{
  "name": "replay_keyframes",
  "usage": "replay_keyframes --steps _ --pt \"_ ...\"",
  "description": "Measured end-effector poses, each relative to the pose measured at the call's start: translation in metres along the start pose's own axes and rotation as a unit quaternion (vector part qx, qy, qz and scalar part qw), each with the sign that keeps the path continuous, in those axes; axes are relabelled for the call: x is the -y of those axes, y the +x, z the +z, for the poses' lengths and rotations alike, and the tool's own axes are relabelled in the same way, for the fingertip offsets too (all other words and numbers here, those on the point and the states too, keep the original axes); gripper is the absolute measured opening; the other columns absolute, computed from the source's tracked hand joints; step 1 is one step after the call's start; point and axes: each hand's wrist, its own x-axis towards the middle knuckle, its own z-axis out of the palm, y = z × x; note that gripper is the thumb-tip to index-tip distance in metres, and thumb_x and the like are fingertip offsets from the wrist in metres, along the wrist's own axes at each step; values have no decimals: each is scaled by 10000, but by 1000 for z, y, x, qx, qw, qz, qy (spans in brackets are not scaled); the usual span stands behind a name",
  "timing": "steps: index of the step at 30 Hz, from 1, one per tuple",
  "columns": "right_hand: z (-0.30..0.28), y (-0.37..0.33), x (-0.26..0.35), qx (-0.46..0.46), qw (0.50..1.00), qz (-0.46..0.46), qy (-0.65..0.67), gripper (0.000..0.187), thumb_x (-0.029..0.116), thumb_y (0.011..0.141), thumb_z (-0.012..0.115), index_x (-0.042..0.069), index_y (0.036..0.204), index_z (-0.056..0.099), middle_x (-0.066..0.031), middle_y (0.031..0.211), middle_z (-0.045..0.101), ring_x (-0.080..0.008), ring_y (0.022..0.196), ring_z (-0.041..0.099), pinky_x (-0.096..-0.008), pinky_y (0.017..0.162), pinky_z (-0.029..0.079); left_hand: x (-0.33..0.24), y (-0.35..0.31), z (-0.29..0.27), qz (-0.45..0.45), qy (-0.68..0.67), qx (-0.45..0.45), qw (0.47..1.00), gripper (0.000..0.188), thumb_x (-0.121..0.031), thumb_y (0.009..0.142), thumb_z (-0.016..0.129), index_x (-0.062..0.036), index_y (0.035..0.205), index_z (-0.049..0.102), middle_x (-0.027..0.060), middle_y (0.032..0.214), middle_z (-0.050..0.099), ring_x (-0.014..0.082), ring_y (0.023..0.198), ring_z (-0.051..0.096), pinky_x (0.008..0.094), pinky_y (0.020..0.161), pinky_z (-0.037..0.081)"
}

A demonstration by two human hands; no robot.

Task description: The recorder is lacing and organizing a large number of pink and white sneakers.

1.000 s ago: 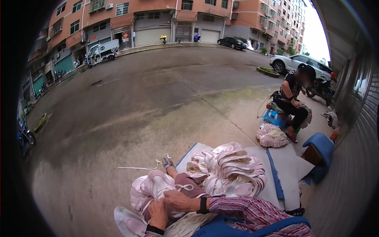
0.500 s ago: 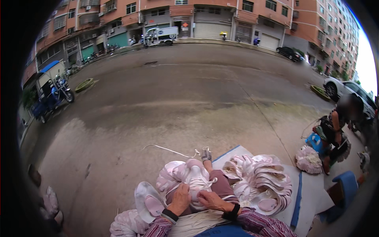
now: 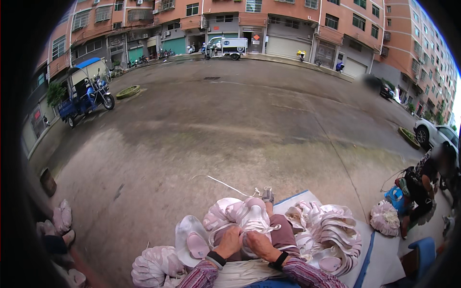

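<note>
On my lap lies a pink-and-white sneaker upper (image 3: 255, 215), its toe away from me and white laces threaded across its front. My left hand (image 3: 229, 243) is closed in a pinch on the shoelace, which loops out beside it. Close against it, my right hand (image 3: 260, 245) is also closed, fingertips at the lacing; the lace between them is mostly hidden. More uppers are bunched just left of the laced one. A loose upper with a pink tongue (image 3: 197, 245) lies by my left wrist. Below my hands, a bundle of white laces (image 3: 245, 272) rests across my lap.
Stacked uppers (image 3: 338, 230) lie on a pale board to the right, and another bundle (image 3: 156, 266) at lower left. A white cord (image 3: 228, 185) trails on the concrete ahead. Right, a person sits near a pale bundle (image 3: 384, 218). A blue three-wheeler (image 3: 86, 98) stands far left.
My hands have come closer together at the lacing, and a lace loop now shows beside my left hand. The whole scene has shifted rightward in view as my head turned left.
</note>
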Motion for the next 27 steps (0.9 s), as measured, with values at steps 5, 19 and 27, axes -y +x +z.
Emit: replay_keyframes --steps 5,19,27 --pt "-7 13 8 21 995 -19 -96 132 147 859 534 17 872 548 -199 780 617 -377 691 636 -467 589 499 2 8 0 -15 -41 34 998 129 -98 797 596 19 847 610 216 840 607 387 819 593 443 734 466" --pt "-73 -4 24 195 927 151 284 254 245 896 588 28 764 578 8 584 468 -74 524 436 -260 464 353 -40 -23 -22 -33 -21 -49 998 182 -177 852 628 2 839 601 134 800 614 277 702 611 360 646 488" --pt "-69 -37 50 201 949 -94 225 232 128 829 554 21 1025 617 -206 839 603 -392 817 587 -437 739 481 -34 -10 8 -505 -533 223 641 511 -401 990 389 62 1140 545 171 1014 647 224 776 654 324 684 553"
